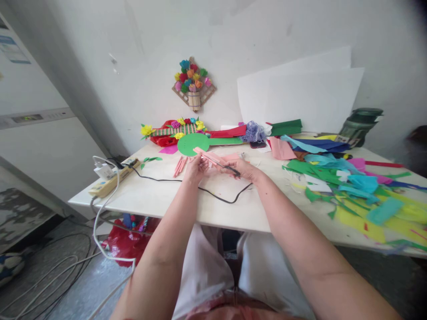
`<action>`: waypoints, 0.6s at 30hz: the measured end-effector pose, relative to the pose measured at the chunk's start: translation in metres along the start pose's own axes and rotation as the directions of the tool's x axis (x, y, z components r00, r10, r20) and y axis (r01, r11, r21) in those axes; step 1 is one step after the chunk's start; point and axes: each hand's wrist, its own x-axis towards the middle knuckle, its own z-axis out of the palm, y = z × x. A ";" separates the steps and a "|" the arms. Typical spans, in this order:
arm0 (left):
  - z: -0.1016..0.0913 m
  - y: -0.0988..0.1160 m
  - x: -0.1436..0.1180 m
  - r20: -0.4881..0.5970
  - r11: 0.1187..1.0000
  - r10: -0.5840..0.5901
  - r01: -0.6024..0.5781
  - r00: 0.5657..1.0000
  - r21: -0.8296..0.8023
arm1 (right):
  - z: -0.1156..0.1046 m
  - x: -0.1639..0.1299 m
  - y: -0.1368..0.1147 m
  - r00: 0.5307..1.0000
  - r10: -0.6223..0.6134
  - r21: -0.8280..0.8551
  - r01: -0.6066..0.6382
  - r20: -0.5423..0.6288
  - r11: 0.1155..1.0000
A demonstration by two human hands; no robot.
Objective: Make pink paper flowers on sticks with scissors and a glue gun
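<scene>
Between my hands is a strip of pink crepe paper (211,156), held over the white table. My left hand (197,167) pinches its left end with closed fingers. Scissors with dark handles (232,170) are gripped in my right hand (244,170), their blades pointing left along the paper. Whether the blades are cutting into it I cannot make out. Several thin pink paper rolls (180,166) lie just left of my left hand. Behind the hands rests a green round cardboard shape (193,145) with a long straight arm to the right.
Coloured paper scraps (353,182) cover the table's right side. A power strip (113,178) with plugs sits at the left edge, and a black cord (220,199) crosses in front of my hands. A green bottle (359,126) stands back right; a flower-trimmed woven piece (175,130) lies back left.
</scene>
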 end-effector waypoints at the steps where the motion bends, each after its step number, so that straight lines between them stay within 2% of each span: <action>1: 0.000 0.000 0.000 -0.001 1.000 -0.003 0.003 1.000 0.002 | 0.000 -0.001 -0.001 1.000 0.005 0.001 -0.005 -0.001 1.000; 8: 0.003 0.001 -0.004 0.012 0.999 -0.029 0.029 1.000 0.023 | 0.003 -0.003 -0.004 1.000 0.018 0.035 -0.018 0.013 0.999; 18: 0.004 0.001 -0.005 0.015 0.999 -0.030 0.029 0.999 0.037 | -0.001 0.003 0.003 0.999 -0.008 0.044 0.007 0.032 0.999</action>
